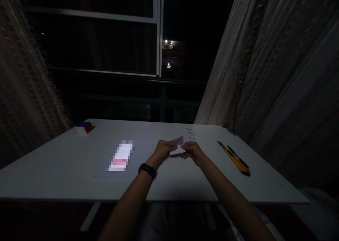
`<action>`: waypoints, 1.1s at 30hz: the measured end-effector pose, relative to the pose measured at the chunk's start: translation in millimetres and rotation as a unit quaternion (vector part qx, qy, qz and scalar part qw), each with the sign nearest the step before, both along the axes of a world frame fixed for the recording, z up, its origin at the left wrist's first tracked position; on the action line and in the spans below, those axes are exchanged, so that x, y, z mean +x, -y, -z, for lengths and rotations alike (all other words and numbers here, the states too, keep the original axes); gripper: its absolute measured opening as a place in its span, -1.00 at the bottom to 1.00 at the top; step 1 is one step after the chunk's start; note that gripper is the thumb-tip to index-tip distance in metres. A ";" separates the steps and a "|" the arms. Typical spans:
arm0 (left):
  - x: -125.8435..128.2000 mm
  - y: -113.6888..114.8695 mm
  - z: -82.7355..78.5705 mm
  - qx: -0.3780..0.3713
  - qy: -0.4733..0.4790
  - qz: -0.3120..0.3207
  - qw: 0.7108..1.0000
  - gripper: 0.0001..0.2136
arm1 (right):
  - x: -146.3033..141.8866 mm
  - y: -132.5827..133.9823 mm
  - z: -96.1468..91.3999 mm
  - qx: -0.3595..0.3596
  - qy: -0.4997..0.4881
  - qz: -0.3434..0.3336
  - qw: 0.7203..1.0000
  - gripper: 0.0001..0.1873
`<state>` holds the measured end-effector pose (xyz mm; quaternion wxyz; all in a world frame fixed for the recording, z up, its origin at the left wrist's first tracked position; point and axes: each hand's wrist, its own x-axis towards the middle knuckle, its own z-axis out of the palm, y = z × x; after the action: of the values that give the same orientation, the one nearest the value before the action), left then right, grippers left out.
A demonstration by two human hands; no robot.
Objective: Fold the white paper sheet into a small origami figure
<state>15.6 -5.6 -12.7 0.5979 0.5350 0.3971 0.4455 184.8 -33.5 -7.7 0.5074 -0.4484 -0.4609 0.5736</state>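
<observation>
Between my two hands is a small folded piece of white paper (177,150), held above the white table (182,188). One flap of it stands up in shadow, and the lower part lies flatter and brighter. My left hand (162,151), with a dark band on its wrist, grips the paper's left side. On the right side, my right hand (192,151) pinches the paper between thumb and fingers. Just beyond my right hand, several small dark-marked bits (190,133) sit in a column on the table; they are too small to make out.
Left of my hands, a bright blurred-out rectangle (121,156) lies on a large pale sheet (144,145). A red, blue and white block (84,127) stands at the far left. Rightward lie a yellow cutter knife (235,160) and a dark pen (238,157). Curtains (225,57) hang beside the window.
</observation>
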 end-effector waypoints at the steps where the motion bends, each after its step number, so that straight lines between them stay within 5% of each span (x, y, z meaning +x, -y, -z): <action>1: -0.1 -0.6 0.5 0.003 -0.001 -0.001 1.000 -0.79 | -0.2 0.4 -0.7 -0.001 0.002 -0.002 1.000 -0.81; 21: 0.1 3.5 -3.8 0.024 0.016 0.032 0.999 -0.71 | 3.6 -2.3 0.7 -0.002 -0.043 -0.034 0.998 -0.91; 29: -0.9 0.9 -4.7 0.068 -0.052 -0.071 0.994 -0.74 | -2.8 -0.3 3.0 0.020 0.054 -0.106 0.993 -0.68; 33: -0.2 -1.4 -4.5 0.077 -0.075 -0.089 0.990 -0.79 | -9.8 -2.7 7.3 0.034 0.077 -0.091 0.992 -0.67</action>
<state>15.5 -4.3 -8.2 0.4814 0.5742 0.4510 0.4848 175.0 -30.8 -15.1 0.4310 -0.4296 -0.5568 0.5654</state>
